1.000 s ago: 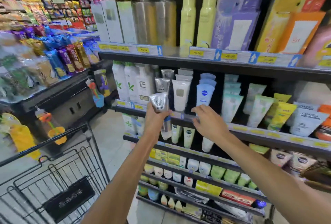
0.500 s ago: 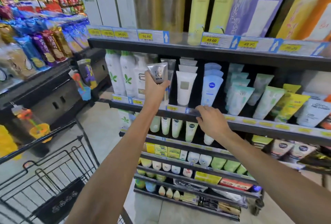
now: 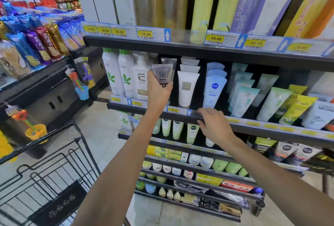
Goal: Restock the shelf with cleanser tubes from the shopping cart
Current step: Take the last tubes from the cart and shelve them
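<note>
My left hand (image 3: 158, 92) grips a grey cleanser tube (image 3: 162, 74) marked MEN, held upright in front of another grey tube (image 3: 169, 61) on the middle shelf (image 3: 253, 128). My right hand (image 3: 214, 126) rests on the shelf's front rail, fingers lying over its edge below the blue tubes (image 3: 214, 88). White tubes (image 3: 188, 88) stand between the grey and blue rows. The black wire shopping cart (image 3: 47, 175) is at the lower left; its inside is mostly out of view.
White bottles with green leaves (image 3: 119, 75) stand left of the grey tubes. Green and yellow tubes (image 3: 271, 101) fill the shelf's right part. An upper shelf (image 3: 198, 48) with tall bottles overhangs. Lower shelves hold more tubes. A snack display (image 3: 36, 45) stands at left.
My left hand has lifted the grey tube up from shelf-rail height to the grey row on the middle shelf. My right hand has stayed on the rail. The view has moved closer.
</note>
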`<act>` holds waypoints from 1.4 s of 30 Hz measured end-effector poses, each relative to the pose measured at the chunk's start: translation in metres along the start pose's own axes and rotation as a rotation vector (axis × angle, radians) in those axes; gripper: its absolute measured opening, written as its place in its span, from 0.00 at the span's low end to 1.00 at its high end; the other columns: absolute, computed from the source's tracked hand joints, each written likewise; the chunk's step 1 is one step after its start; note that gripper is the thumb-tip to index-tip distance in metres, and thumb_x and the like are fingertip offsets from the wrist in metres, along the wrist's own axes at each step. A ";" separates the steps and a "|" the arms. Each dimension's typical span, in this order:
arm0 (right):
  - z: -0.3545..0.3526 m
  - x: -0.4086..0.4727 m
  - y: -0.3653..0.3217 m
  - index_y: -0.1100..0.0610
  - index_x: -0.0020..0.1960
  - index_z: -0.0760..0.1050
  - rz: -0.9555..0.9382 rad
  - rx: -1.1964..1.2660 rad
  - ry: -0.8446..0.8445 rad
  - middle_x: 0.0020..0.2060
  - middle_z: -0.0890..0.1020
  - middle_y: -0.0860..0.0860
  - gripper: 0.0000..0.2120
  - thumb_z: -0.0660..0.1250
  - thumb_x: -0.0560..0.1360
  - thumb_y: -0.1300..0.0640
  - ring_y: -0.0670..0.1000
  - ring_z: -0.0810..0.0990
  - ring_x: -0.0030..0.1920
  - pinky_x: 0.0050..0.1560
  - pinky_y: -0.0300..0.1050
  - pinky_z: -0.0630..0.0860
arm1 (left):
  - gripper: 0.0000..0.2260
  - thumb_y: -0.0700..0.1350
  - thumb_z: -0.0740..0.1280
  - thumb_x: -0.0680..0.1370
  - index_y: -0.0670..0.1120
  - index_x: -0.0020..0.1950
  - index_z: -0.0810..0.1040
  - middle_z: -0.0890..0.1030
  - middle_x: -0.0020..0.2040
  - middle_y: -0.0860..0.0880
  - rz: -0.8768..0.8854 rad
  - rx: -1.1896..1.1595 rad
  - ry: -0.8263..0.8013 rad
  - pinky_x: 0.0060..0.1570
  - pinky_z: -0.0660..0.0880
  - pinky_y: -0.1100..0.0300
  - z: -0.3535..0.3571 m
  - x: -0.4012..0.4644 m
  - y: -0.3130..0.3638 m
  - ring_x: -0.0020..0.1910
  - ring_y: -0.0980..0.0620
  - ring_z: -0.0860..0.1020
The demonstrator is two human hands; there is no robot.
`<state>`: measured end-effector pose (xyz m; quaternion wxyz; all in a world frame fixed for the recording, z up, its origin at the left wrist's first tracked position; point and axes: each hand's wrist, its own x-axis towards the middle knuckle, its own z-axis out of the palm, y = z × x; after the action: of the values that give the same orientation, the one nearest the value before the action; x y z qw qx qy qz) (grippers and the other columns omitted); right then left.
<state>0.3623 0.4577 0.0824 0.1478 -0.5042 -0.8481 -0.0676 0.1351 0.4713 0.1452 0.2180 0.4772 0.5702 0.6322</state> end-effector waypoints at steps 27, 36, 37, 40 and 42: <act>0.004 -0.005 0.003 0.54 0.69 0.72 0.018 0.037 -0.015 0.54 0.81 0.53 0.19 0.67 0.80 0.52 0.56 0.79 0.55 0.59 0.53 0.72 | 0.23 0.52 0.75 0.77 0.45 0.66 0.71 0.78 0.61 0.49 0.027 0.461 0.051 0.56 0.74 0.56 -0.007 -0.006 0.017 0.58 0.49 0.77; 0.002 -0.007 0.004 0.54 0.71 0.71 0.014 0.045 -0.018 0.56 0.81 0.52 0.20 0.66 0.80 0.51 0.55 0.79 0.57 0.62 0.52 0.72 | 0.23 0.53 0.75 0.77 0.44 0.65 0.71 0.75 0.60 0.47 0.050 0.527 0.049 0.51 0.70 0.58 -0.003 -0.002 0.017 0.55 0.48 0.76; 0.002 -0.007 0.004 0.54 0.71 0.71 0.013 0.047 -0.020 0.56 0.81 0.52 0.20 0.66 0.80 0.51 0.56 0.78 0.57 0.62 0.52 0.72 | 0.23 0.53 0.75 0.77 0.44 0.65 0.71 0.75 0.60 0.47 0.051 0.527 0.049 0.51 0.71 0.58 -0.002 -0.002 0.016 0.55 0.48 0.77; 0.001 -0.008 0.005 0.54 0.71 0.71 0.010 0.051 -0.022 0.56 0.81 0.53 0.21 0.66 0.80 0.52 0.56 0.78 0.57 0.63 0.52 0.72 | 0.24 0.53 0.75 0.77 0.43 0.65 0.71 0.75 0.61 0.47 0.050 0.513 0.043 0.52 0.71 0.59 0.001 0.000 0.016 0.56 0.48 0.76; 0.001 -0.008 0.004 0.54 0.71 0.71 0.008 0.055 -0.022 0.56 0.81 0.52 0.21 0.66 0.80 0.52 0.56 0.78 0.58 0.63 0.52 0.71 | 0.24 0.52 0.75 0.76 0.43 0.66 0.71 0.75 0.61 0.46 0.047 0.507 0.037 0.52 0.70 0.60 0.002 0.001 0.016 0.57 0.48 0.76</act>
<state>0.3694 0.4537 0.0786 0.1526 -0.5042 -0.8491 -0.0380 0.1409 0.4690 0.1601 0.0662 0.5182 0.7030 0.4825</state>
